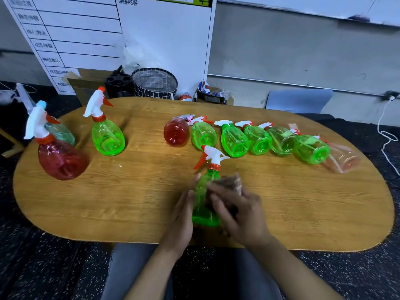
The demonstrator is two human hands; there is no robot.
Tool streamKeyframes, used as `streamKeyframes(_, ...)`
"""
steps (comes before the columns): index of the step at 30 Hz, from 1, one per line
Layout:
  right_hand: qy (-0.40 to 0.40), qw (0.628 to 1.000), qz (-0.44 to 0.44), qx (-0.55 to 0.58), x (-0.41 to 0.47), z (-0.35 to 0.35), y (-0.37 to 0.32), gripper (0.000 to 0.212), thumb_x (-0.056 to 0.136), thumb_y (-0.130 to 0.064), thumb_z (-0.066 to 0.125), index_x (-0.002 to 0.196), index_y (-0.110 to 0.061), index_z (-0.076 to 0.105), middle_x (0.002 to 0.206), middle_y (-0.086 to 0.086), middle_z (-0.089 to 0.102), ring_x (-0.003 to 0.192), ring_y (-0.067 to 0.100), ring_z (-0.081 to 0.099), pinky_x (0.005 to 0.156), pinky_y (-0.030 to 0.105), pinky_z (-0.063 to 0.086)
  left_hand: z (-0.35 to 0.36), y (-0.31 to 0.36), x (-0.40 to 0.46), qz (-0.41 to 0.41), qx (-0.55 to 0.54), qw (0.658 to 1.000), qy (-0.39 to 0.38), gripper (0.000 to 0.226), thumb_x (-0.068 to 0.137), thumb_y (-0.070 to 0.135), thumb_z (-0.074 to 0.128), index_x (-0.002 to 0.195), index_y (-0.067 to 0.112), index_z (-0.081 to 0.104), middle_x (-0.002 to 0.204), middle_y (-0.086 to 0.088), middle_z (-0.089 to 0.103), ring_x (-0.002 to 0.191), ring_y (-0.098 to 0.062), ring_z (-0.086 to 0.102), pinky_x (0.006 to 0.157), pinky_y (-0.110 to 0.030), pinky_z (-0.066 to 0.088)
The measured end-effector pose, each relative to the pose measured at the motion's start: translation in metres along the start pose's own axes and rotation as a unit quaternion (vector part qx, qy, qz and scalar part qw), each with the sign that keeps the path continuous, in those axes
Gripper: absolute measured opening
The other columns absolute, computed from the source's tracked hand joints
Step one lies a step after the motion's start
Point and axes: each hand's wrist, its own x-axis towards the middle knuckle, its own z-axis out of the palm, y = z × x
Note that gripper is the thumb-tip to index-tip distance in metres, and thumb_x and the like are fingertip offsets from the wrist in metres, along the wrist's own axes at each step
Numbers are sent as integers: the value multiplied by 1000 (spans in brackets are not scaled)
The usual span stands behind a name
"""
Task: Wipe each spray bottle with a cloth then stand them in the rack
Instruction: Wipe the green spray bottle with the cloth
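Both hands meet over the near middle of the wooden table [281, 213]. The left hand [180, 221] cups the left side of a green spray bottle [204, 200], its fingers laid along the body and curling round it, thumb tip showing near the neck. The bottle stands roughly upright, tilted a little to the right, with its white trigger head and red nozzle pointing far-left. The right hand [240, 215] presses a brownish cloth [231, 182] against the bottle's right side; its fingers are bent over the cloth and blurred, so just how they pinch it is hard to tell.

Beyond the hands, a row of bottles [257, 140] lies on its side across the far middle of the table: a red one at the left end, then five green ones packed closely, bases toward the camera, then a pale pink one at the right end. To the far left, well apart from the row, a green bottle [107, 135] stands upright. At the left edge a red bottle [60, 156] stands upright, with a pale blue-green bottle [61, 132] just behind it, partly hidden.

Behind the table are a dark checked basket [154, 83], a black container [119, 84] and a white board [108, 35] with printed lines; a pale blue chair back [298, 100] shows at the far right. The person's grey-trousered lap [134, 271] is cut off at the bottom edge.
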Motion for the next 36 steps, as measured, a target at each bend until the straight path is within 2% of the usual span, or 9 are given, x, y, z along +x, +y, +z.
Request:
streamKeyframes(3, 23, 991, 115, -57, 30, 7, 11, 33, 101, -50, 57, 127, -37, 73, 109, -2, 75, 92, 11, 73, 79, 38, 59, -2, 1, -1, -6, 15, 1000, -14, 58, 100, 73, 41, 154, 53, 48, 164, 16, 46, 155, -16, 41, 124, -63, 35)
streamKeyframes(6, -8, 989, 125, -77, 25, 22, 17, 36, 100, -54, 54, 127, -39, 72, 112, -4, 76, 94, 12, 73, 82, 40, 59, -5, 1, -1, -6, -1, 1000, -18, 59, 99, 75, 42, 155, 54, 45, 165, 15, 44, 154, -17, 41, 121, -64, 39)
streamKeyframes(16, -118, 981, -105, -115, -29, 12, 4, 33, 105, -38, 62, 137, -33, 68, 130, 0, 70, 99, 17, 75, 75, 32, 62, -3, 2, 0, -1, 21, 1000, 0, 48, 113, 54, 31, 156, 41, 50, 160, 14, 53, 150, -8, 46, 130, -49, 31)
streamKeyframes(20, -77, 994, 58, 60, -22, -5, -5, 39, 105, -26, 60, 143, -33, 62, 122, -15, 71, 106, 4, 69, 92, 26, 55, -2, 9, -6, 7, 35, 999, -15, 71, 94, 86, 43, 155, 51, 46, 161, 16, 49, 150, -9, 45, 125, -48, 39)
streamKeyframes(25, 37, 924, 265, 274, -6, -16, 4, 50, 103, -24, 65, 150, -28, 46, 103, 13, 74, 93, 40, 71, 84, 54, 58, -3, 10, -5, -19, -2, 1000, -25, 68, 91, 86, 48, 153, 59, 42, 161, 12, 49, 147, -24, 50, 111, -67, 49)
streamKeyframes(28, 63, 954, 268, 121, 1, -27, 21, 18, 102, -28, 68, 118, -20, 69, 98, -4, 78, 90, 17, 74, 79, 47, 58, -2, 12, -4, -24, -41, 999, -16, 55, 96, 71, 47, 150, 59, 47, 155, 7, 55, 129, -31, 66, 84, -58, 64)
streamKeyframes(30, 60, 963, 259, 48, 3, -33, 30, 22, 100, -44, 65, 99, -23, 72, 85, -5, 72, 77, 21, 69, 69, 52, 56, -1, 14, -5, -31, -65, 997, -21, 62, 92, 77, 54, 150, 57, 48, 150, 5, 59, 122, -30, 70, 73, -50, 64)
streamKeyframes(33, 44, 980, 181, -68, 2, -37, 31, 28, 98, -51, 58, 88, -28, 69, 77, -15, 61, 80, 18, 60, 75, 44, 49, -1, 13, -6, -31, -69, 997, -19, 64, 90, 78, 55, 150, 57, 48, 148, 4, 60, 121, -30, 71, 71, -49, 64)
streamKeyframes(36, 45, 979, 183, -75, 2, -34, 23, 20, 102, -43, 63, 95, -27, 73, 79, -19, 65, 80, 7, 62, 70, 30, 44, -3, 8, -5, -29, -74, 997, -13, 51, 101, 57, 45, 152, 55, 47, 151, 4, 58, 123, -30, 70, 72, -50, 64)
